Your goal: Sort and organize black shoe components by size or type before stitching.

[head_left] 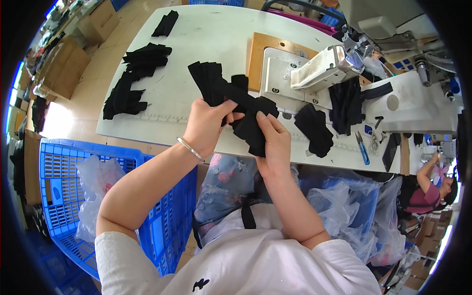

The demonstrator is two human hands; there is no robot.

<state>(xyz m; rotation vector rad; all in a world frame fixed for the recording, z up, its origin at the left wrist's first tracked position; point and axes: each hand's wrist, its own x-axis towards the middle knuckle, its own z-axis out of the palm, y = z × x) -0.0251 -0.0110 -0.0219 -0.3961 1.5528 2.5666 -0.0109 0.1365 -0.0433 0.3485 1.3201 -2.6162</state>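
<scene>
Above the table's front edge, both hands hold a bunch of black fabric strips [210,81]. My left hand [209,123], with a silver bangle at its wrist, is closed on the bunch from the left. My right hand [273,140] pinches the lower right part, its thumb and fingers pressed on the cloth. Several strip ends fan out above my left hand. To the right, another bunch of black strips [314,130] lies on the white table [206,29]. More black strips [346,105] hang by the sewing machine [324,69].
Black strip piles [147,59] lie along the table's left side. Blue-handled snips [363,150] rest near the right front edge. A blue plastic basket [54,182] with a clear bag stands at my left. Plastic bags [339,206] sit at my right; a co-worker [425,189] is farther right.
</scene>
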